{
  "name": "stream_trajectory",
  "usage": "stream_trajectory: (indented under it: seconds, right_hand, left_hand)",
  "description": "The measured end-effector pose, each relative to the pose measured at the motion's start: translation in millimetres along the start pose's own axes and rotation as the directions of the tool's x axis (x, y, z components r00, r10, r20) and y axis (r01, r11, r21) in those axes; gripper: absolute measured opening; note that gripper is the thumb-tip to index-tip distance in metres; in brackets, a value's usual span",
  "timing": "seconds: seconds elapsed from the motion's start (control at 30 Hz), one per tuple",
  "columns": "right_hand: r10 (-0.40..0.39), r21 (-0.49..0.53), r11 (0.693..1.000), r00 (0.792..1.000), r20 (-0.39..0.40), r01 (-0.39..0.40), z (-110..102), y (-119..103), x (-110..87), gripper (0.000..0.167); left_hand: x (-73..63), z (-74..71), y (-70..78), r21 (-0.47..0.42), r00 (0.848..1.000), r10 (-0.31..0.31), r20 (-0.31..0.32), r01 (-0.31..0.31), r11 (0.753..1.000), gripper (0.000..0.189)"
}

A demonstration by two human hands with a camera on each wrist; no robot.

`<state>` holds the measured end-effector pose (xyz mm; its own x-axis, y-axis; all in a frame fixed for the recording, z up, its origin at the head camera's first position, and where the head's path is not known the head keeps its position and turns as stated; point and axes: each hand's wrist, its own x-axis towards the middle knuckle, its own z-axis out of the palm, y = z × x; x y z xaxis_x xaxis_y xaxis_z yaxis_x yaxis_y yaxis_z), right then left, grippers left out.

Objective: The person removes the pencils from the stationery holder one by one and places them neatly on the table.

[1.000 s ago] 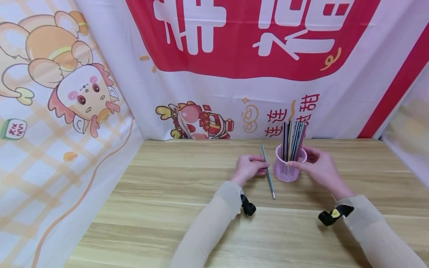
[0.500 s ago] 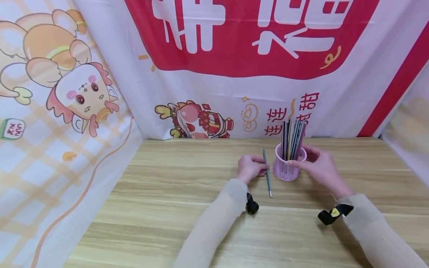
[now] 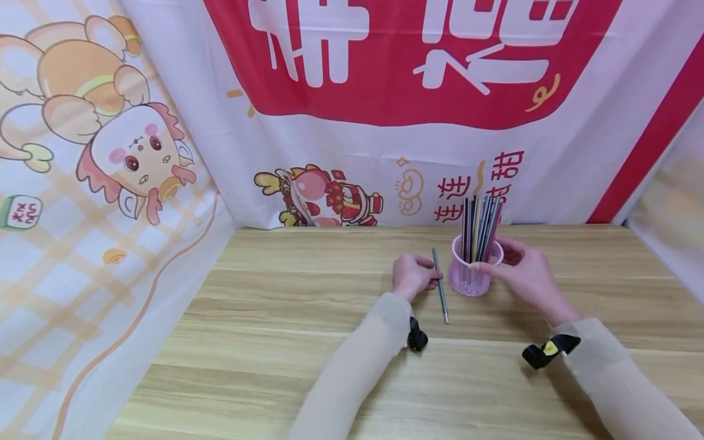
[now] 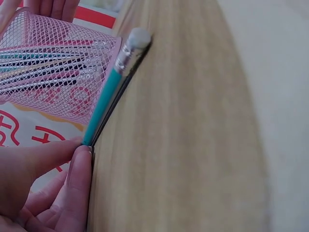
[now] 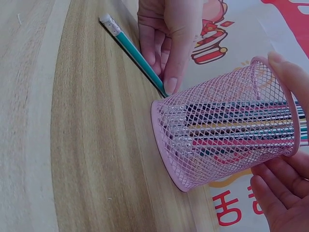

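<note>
A teal pencil point(image 3: 442, 299) with a white eraser point(image 4: 140, 37) in a silver ferrule lies along the tabletop, left of the cup. My left hand point(image 3: 411, 275) pinches it near its middle between thumb and fingers. Beside it stands a pink mesh pencil cup point(image 3: 467, 284), upright, with several pencils point(image 5: 241, 123) of different colours inside. My right hand point(image 3: 525, 275) holds the cup from the right, thumb at the near side of the rim and fingers behind. In the right wrist view, the left hand point(image 5: 171, 34) is at the pencil, close to the cup's base.
The wood-grain table point(image 3: 308, 287) ends at a white and red printed cloth point(image 3: 385, 140) close behind the cup. Another printed cloth point(image 3: 181, 269) runs along the left side. A black strap device point(image 3: 418, 336) sits on each wrist.
My left hand has shifted slightly right, and the pencil's far end has come a little nearer to me and to the cup. The right hand and cup have stayed in place.
</note>
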<state>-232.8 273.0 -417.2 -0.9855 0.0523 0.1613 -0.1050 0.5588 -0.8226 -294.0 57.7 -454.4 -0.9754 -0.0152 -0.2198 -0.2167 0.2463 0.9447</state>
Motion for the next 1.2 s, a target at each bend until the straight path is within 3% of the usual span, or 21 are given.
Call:
stream_trajectory:
  seconds: [0.4,0.6,0.73,0.87,1.0,1.2]
  right_hand:
    - [0.018,0.012,1.000,1.000,0.005,-0.018,0,2,-0.2,0.091]
    - [0.001,-0.004,1.000,1.000,-0.005,-0.001,-1,3,-0.7,0.089]
    - [-0.004,-0.001,1.000,1.000,-0.011,0.004,-2,2,-1.5,0.087]
    - [-0.010,0.003,1.000,1.000,-0.011,0.010,-2,1,-2.0,0.088]
    - [-0.007,0.007,1.000,1.000,-0.004,0.007,-1,0,-1.7,0.088]
    - [-0.010,0.020,1.000,1.000,0.003,0.010,0,2,0.9,0.089]
  left_hand:
    - [-4.7,-1.2,2.0,0.008,1.000,0.002,0.003,-0.002,1.000,0.025]
    - [-9.0,-5.9,3.3,0.015,0.997,0.077,0.000,-0.077,0.997,0.023]
    - [-11.8,-9.2,12.1,0.009,0.988,0.154,-0.015,-0.154,0.988,0.023]
    - [-14.5,-14.2,26.9,-0.017,0.964,0.265,-0.024,-0.265,0.964,0.027]
    - [-14.8,-18.5,38.8,-0.025,0.930,0.367,-0.006,-0.367,0.930,0.033]
    - [-10.8,-17.9,49.3,-0.040,0.892,0.446,0.071,-0.444,0.895,0.042]
